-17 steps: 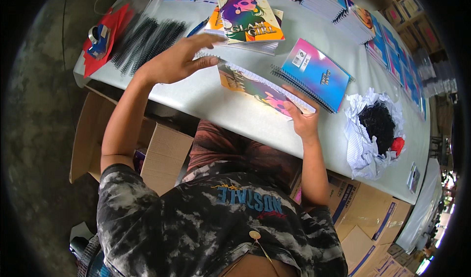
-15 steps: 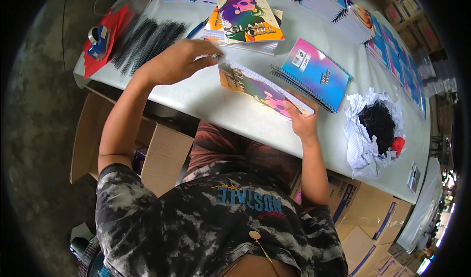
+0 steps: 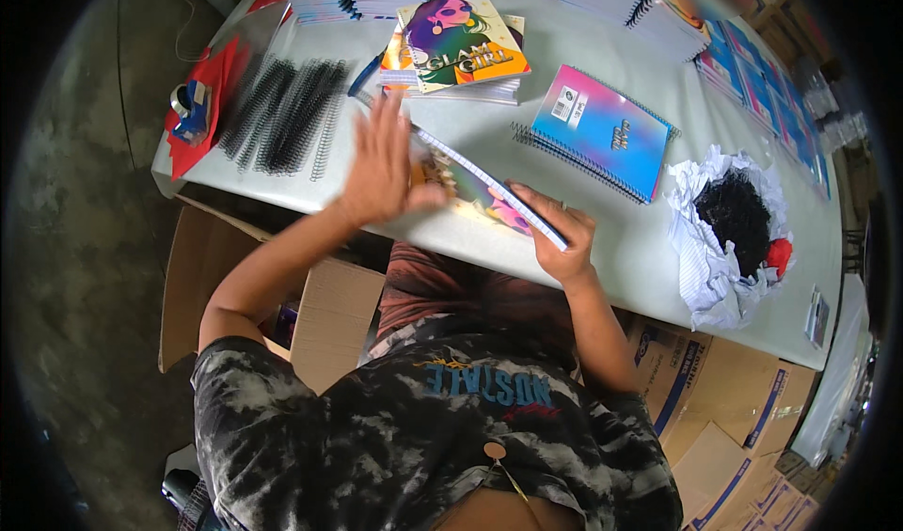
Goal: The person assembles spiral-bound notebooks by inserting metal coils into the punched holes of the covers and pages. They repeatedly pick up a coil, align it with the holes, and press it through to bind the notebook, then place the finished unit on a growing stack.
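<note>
Black spiral coils point(image 3: 282, 117) lie at 10 o'clock on the desk point(image 3: 611, 249), well left of the work. Left hand point(image 3: 381, 169) flat, fingers spread, pressing the loose page stack point(image 3: 470, 188) near the desk's front edge. Right hand point(image 3: 560, 239) clamped on the stack's right end at 3 o'clock. Pink-blue spiral notebook point(image 3: 602, 131) at 1 o'clock, crumpled paper point(image 3: 724, 239) far right.

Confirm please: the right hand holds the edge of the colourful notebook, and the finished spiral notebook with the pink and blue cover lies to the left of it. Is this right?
Not quite. In the head view the right hand does hold the colourful notebook by its edge, but the pink and blue spiral notebook lies to its right, not its left.
</note>
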### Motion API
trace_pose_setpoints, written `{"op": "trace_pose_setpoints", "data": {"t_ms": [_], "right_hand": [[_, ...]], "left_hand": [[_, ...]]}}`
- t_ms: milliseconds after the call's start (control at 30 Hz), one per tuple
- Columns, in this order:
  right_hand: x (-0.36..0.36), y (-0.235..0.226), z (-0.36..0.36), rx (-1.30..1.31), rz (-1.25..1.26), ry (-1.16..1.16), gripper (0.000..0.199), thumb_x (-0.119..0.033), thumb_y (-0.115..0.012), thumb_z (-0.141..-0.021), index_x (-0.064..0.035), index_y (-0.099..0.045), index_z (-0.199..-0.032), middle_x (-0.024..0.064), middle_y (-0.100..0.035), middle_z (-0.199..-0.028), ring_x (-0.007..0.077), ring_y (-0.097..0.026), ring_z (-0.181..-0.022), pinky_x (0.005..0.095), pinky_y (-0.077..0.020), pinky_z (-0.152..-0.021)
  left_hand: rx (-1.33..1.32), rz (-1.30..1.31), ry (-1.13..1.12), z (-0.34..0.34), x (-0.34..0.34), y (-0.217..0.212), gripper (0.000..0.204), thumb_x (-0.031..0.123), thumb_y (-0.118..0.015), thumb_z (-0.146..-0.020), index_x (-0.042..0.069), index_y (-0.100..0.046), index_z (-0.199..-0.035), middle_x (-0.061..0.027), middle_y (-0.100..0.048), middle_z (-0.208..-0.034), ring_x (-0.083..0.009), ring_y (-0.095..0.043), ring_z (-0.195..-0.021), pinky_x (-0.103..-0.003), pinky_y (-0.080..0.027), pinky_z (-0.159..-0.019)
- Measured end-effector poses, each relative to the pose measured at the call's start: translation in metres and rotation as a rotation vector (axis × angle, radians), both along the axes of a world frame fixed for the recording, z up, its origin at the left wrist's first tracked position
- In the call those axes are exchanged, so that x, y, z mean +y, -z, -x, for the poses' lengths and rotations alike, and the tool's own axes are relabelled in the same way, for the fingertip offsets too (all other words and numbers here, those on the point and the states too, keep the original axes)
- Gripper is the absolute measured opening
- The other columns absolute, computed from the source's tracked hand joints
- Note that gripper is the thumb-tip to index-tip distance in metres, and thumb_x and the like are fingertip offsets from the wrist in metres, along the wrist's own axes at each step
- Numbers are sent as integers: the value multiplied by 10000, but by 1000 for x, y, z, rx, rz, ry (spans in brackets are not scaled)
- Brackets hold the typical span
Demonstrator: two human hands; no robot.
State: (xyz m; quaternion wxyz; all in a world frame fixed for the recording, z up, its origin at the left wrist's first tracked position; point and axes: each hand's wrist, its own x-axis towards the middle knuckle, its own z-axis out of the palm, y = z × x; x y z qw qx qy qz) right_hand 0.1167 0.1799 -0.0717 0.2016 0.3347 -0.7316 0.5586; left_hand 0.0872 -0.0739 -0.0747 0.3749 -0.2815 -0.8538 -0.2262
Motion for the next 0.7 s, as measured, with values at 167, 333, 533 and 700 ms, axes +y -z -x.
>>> {"op": "trace_pose_setpoints", "data": {"t_ms": [167, 333, 533, 700], "right_hand": [[-1, 2, -6, 112, -37, 15, 397, 116, -534, -687, 8, -609, -1062, 152, -644, -998, 261, -651, -863, 306, -525, -737], [-11, 7, -14, 99, 24, -30, 387, 107, -529, -689, 9, -613, -1054, 169, -639, -999, 279, -650, -865, 315, -528, -744], [-8, 4, -9, 164, 29, -155, 313, 18, -586, -729, 1, -625, -1039, 177, -643, -968, 273, -654, -827, 326, -536, -697], [-2, 0, 1, 217, -27, -36, 293, 33, -572, -736, 32, -623, -1024, 191, -645, -949, 287, -654, -838, 323, -534, -722]], "left_hand": [[278, 173, -22, 1, -14, 3, 868, 678, -330, -819, 23, -194, -1371, -209, -124, -1440, -420, -63, -1328, -606, 88, -1007], [7, 289, -43, -31, -16, 64, 1055, 768, -336, -725, -117, -252, -1295, -324, -137, -1398, -383, -87, -1340, -593, -31, -1020], [171, 176, -41, -32, -2, 27, 929, 707, -386, -766, -63, -316, -1281, -296, -364, -1258, -434, -296, -1181, -598, -235, -950], [335, 591, 215, -18, 1, -2, 1158, 818, -323, -678, -149, -166, -1296, -353, -26, -1396, -571, 7, -1258, -670, 70, -954]]}}
